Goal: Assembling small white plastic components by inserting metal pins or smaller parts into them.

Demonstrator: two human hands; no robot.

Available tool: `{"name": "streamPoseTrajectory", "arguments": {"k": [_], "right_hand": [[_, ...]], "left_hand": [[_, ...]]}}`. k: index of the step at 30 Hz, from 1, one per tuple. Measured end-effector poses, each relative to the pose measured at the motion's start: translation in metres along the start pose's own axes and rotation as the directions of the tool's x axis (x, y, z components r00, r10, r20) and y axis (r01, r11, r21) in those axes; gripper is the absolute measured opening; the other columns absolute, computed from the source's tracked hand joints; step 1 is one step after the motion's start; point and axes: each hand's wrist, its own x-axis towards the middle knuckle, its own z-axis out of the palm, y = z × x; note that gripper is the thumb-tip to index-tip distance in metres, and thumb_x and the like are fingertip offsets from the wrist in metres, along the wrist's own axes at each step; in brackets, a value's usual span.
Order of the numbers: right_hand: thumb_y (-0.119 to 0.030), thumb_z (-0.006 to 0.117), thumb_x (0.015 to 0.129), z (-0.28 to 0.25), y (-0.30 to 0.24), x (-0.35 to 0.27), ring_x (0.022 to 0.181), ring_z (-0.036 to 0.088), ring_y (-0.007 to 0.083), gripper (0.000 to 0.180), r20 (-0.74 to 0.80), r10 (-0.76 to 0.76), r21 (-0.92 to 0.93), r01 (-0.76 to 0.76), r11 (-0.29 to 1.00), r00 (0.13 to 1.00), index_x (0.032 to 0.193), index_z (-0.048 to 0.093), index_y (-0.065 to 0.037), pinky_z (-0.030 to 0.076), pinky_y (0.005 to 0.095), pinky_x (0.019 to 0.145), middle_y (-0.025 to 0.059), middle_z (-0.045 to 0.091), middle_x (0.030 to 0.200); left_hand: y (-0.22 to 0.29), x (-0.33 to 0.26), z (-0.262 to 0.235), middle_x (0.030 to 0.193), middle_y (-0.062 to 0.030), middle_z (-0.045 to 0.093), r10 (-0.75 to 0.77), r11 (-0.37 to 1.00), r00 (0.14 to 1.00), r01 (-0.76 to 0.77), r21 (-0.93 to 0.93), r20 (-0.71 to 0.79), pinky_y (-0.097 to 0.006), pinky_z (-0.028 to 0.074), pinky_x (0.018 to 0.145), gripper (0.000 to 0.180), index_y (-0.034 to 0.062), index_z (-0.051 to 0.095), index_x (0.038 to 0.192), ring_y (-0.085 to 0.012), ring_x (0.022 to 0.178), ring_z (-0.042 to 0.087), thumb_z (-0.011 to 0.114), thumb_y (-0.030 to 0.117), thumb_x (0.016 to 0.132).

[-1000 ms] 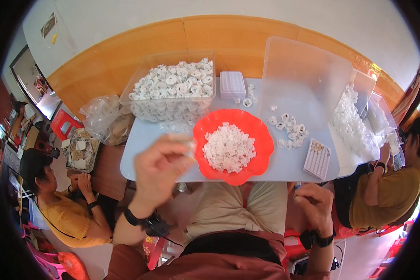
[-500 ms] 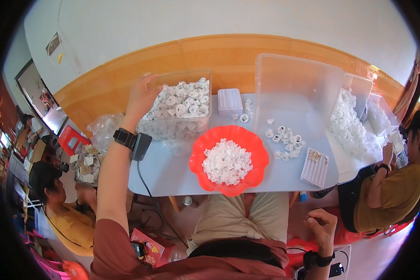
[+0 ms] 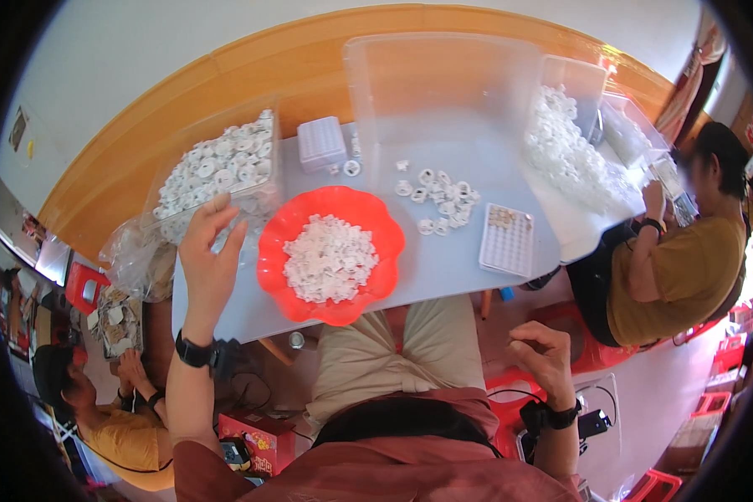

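My left hand point(image 3: 211, 266) is over the table's left part, between a clear plastic bin point(image 3: 263, 186) and a red scalloped bowl point(image 3: 268, 266). Its thumb and fingers are apart, and nothing shows between them. The bin is heaped with round white plastic parts point(image 3: 224, 164). Small white plastic pieces point(image 3: 330, 259) lie in a pile inside the bowl. Off the table's front edge, to the right of my lap, hovers my right hand point(image 3: 545, 358). Its fingers are curled closed, hiding whatever may be in them.
Loose white round parts point(image 3: 448, 199) lie beside a large translucent bin point(image 3: 443, 92). A white gridded tray point(image 3: 507, 249) holds a few tan pieces. A pale gridded box point(image 3: 321, 144) stands at the back. People sit at right point(image 3: 678, 268) and left point(image 3: 125, 427).
My left hand has come back from above the bin, down toward the table's front left. The view has swung to the right. My right hand stays curled beside my lap.
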Motion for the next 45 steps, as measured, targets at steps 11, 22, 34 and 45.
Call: {"name": "streamPoseTrajectory", "arguments": {"k": [11, 22, 34, 45], "right_hand": [[0.004, 0.067, 0.088, -0.012, 0.009, -0.020, 0.078, 0.063, 0.0113, 0.015, 0.042, -0.100, 0.074, 0.096, 0.993, 0.994, 0.102, 0.069, 0.005, 0.051, 0.0236, 0.069, 0.0077, 0.066, 0.096], [-0.001, 0.069, 0.089, -0.024, 0.011, -0.035, 0.076, 0.060, 0.0077, 0.015, 0.006, -0.072, 0.055, 0.072, 0.996, 0.997, 0.103, 0.069, 0.005, 0.049, 0.0221, 0.065, 0.0036, 0.065, 0.094], [-0.005, 0.070, 0.089, -0.029, 0.047, -0.031, 0.081, 0.057, 0.0056, 0.019, 0.021, -0.018, 0.162, 0.014, 0.987, 1.000, 0.106, 0.070, 0.003, 0.047, 0.0217, 0.071, 0.0014, 0.066, 0.095], [-0.005, 0.070, 0.088, -0.023, 0.056, -0.032, 0.079, 0.055, 0.0058, 0.017, 0.062, 0.002, 0.154, -0.012, 0.988, 0.998, 0.104, 0.071, 0.003, 0.046, 0.0213, 0.071, 0.0009, 0.067, 0.094]], "left_hand": [[-0.006, -0.079, 0.024, 0.137, -0.0182, 0.054, -0.219, 0.971, 0.975, 0.214, -0.110, -0.037, -0.034, 0.046, 0.103, 0.027, -0.0026, 0.064, 0.116, -0.0238, 0.127, 0.052, 0.067, 0.010, 0.092], [0.001, -0.104, 0.054, 0.144, -0.0186, 0.047, -0.318, 0.938, 0.947, 0.310, -0.159, -0.033, -0.039, 0.034, 0.110, 0.035, 0.0001, 0.064, 0.118, -0.0305, 0.134, 0.044, 0.072, 0.012, 0.087], [0.009, -0.110, 0.069, 0.147, -0.0134, 0.044, -0.379, 0.894, 0.923, 0.345, -0.287, -0.070, -0.036, 0.037, 0.107, 0.041, 0.0010, 0.060, 0.124, -0.0254, 0.135, 0.042, 0.062, -0.002, 0.084], [0.014, -0.112, 0.076, 0.144, -0.0129, 0.047, -0.380, 0.894, 0.920, 0.338, -0.296, -0.097, -0.034, 0.038, 0.105, 0.044, 0.0019, 0.061, 0.123, -0.0248, 0.133, 0.044, 0.056, -0.004, 0.080]]}}
